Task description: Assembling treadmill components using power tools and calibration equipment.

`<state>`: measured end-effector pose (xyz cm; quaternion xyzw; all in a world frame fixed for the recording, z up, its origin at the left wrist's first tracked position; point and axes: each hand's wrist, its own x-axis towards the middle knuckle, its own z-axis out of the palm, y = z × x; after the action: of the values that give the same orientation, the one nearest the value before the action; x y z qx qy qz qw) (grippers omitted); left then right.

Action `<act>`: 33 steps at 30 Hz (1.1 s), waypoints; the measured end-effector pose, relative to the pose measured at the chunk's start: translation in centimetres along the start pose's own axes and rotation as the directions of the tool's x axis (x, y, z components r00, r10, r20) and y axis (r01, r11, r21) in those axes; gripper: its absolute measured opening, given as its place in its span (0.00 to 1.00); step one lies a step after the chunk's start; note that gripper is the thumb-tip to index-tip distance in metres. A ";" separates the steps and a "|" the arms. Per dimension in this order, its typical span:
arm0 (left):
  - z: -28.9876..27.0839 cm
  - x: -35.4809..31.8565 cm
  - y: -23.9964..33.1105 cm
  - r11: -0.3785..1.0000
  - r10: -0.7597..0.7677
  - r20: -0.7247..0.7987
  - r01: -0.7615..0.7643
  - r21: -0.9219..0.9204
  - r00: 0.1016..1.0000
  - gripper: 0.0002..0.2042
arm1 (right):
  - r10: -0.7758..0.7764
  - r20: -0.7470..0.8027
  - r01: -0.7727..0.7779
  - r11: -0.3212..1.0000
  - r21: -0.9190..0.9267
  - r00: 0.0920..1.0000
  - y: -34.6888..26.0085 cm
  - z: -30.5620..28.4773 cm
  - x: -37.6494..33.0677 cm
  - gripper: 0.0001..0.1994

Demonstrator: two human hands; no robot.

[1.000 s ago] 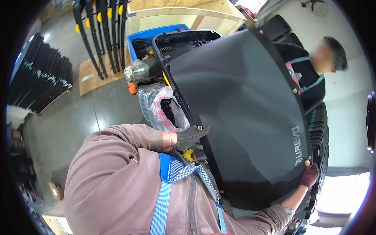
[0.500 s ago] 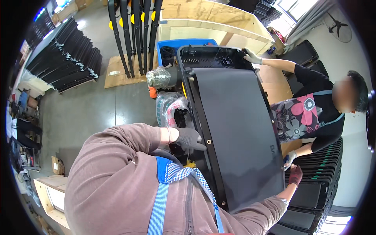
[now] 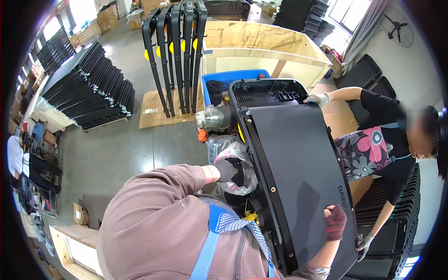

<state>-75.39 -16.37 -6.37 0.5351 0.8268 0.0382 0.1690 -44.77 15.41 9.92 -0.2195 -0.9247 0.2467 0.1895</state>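
Both hands have shifted since the earlier frame: the left hand [image 3: 228, 169] has gone from beside the black sheet's long left edge into the clear plastic bag [image 3: 233, 151], and the right hand [image 3: 336, 221] has left the sheet's right edge and is now over its surface. Inside the bag the left fingers are hidden, so I cannot tell whether they grip anything. The right fingers curl inward; whether they hold something, I cannot tell. The black sheet [image 3: 298, 158] lies lengthwise over the black tray [image 3: 252, 98], brass-coloured fittings [image 3: 273, 189] along its left edge. A co-worker's gloved hand [image 3: 318, 99] touches the tray's far corner.
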 end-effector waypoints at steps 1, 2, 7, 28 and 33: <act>-0.6 0.0 -0.2 0.999 0.039 0.001 -0.039 0.015 0.999 0.10 | 0.002 -0.014 -0.001 0.998 0.066 1.000 -1.2 0.8 -1.3 0.05; -1.0 0.1 -0.5 0.996 0.078 0.002 -0.078 0.031 0.997 0.10 | 0.005 -0.030 -0.001 0.991 0.131 1.000 -2.4 1.6 -2.7 0.05; 0.8 3.8 -1.1 0.985 0.165 0.072 -0.167 0.036 0.984 0.12 | 0.074 -0.190 -0.024 0.966 0.256 0.979 -8.5 7.2 -9.6 0.05; 4.7 7.3 -4.7 0.574 0.778 0.153 -0.788 0.225 0.610 0.09 | 0.989 -0.129 -0.395 0.148 0.906 0.075 -16.6 30.3 -31.9 0.06; 3.8 6.6 -4.7 0.472 0.850 0.111 -0.839 0.270 0.514 0.08 | 0.989 -0.115 -0.385 0.071 0.920 -0.093 -14.6 33.8 -34.9 0.09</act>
<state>-80.71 -12.86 -12.67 0.8901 0.4546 0.0052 0.0318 -35.77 -26.03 -17.92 -0.7190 -0.2398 0.4724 0.4498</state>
